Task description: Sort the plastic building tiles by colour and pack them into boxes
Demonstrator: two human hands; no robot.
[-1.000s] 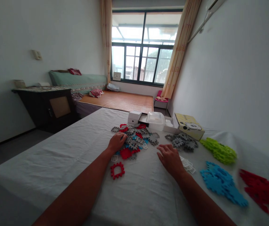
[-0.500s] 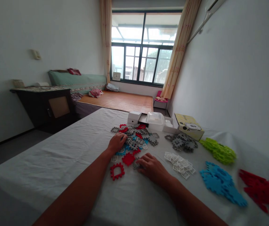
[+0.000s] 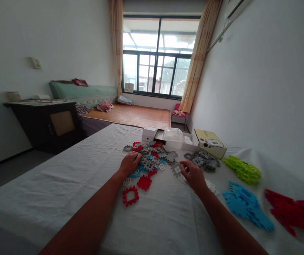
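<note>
While right hand point(image 3: 194, 176) pinches grey interlocking tile point(image 3: 176, 169) at fingertips, left hand point(image 3: 130, 163) lies curled on mixed tile pile point(image 3: 152, 161); grasp there unclear. Tile probably light, flat, stiff plastic; best held by toothed rim.

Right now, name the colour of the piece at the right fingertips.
The piece is grey; head view.

A gray notched tile point(image 3: 176, 169) lay just right of the red, gray and blue heap point(image 3: 152, 158), toward the far edge of the table point(image 3: 88, 177).
</note>
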